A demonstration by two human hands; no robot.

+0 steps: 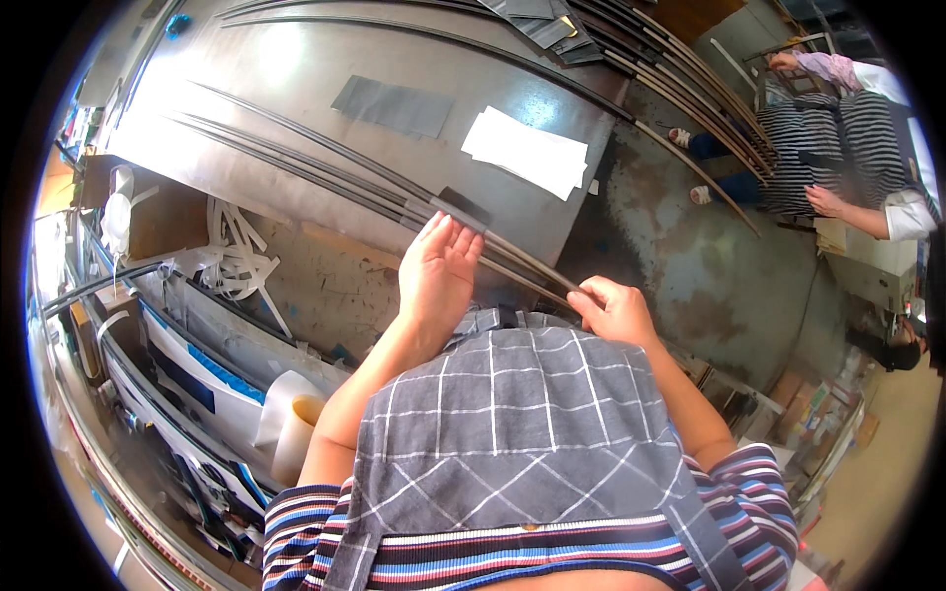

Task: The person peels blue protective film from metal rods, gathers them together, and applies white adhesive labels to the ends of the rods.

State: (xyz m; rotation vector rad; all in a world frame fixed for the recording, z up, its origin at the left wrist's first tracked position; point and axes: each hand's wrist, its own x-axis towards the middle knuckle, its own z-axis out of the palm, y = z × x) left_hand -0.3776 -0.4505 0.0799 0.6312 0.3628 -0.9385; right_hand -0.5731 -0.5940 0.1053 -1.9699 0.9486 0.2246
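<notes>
Several long thin dark rods (325,156) lie across the metal-topped table, their lighter ends reaching over its near edge. A piece of dark grey sheet (467,209) sits around or against one rod near that edge; I cannot tell how far it wraps. My left hand (440,271) is turned palm up with its fingers stretched out, fingertips touching the rod by the grey sheet. My right hand (616,310) is closed, thumb and fingers pinching the end of that rod. A flat grey sheet (392,105) and white sheets (527,150) lie farther back on the table.
More long rods (680,79) jut past the table's right edge. A person in a striped apron (838,148) stands at the right. On the left are tangled white strips (236,256), a bin-like rack (227,345) and a roll of pale sheet (291,424).
</notes>
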